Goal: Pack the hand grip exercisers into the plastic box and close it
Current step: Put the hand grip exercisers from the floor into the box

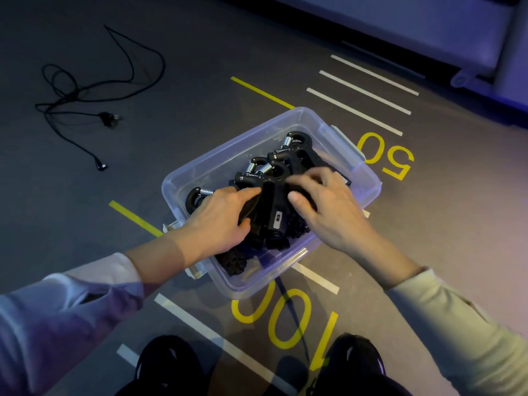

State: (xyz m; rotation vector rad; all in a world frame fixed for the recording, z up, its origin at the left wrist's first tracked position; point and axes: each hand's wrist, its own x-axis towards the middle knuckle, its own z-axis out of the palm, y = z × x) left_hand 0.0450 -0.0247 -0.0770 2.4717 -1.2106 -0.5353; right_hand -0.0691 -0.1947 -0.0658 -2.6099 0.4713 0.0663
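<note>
The grey floor (183, 144) fills almost everything I see, marked with white stripes (363, 90), yellow lines (261, 92) and the yellow numbers 50 (385, 157) and 100 (281, 320). At about one o'clock, along the far edge, runs a pale padded bench (428, 27).

My sleeves come up from the bottom corners, the left sleeve (65, 310) from seven o'clock and the right sleeve (457, 318) from five o'clock. My black shoes (168, 364) show at six o'clock.

The clear plastic box (200, 172) sits on the floor at the centre of my view, open at the top, with a white latch (347, 147) on its two-o'clock end and another latch at its eight-o'clock end. No lid is on it.

Inside the box lies a heap of black hand grip exercisers (275, 212) with silver springs, heads mostly toward eleven and one o'clock, handles toward me.

My left hand (217, 221) reaches in from eight o'clock and grips a handle in the pile, thumb hooked under it and fingers curled over. My right hand (323, 207) comes in from four o'clock and rests on the exercisers with fingers bent over them, thumb against a handle; I cannot tell whether it truly clasps one.

At ten o'clock, well apart from the box, a thin black cable (94, 90) lies tangled on the floor.
</note>
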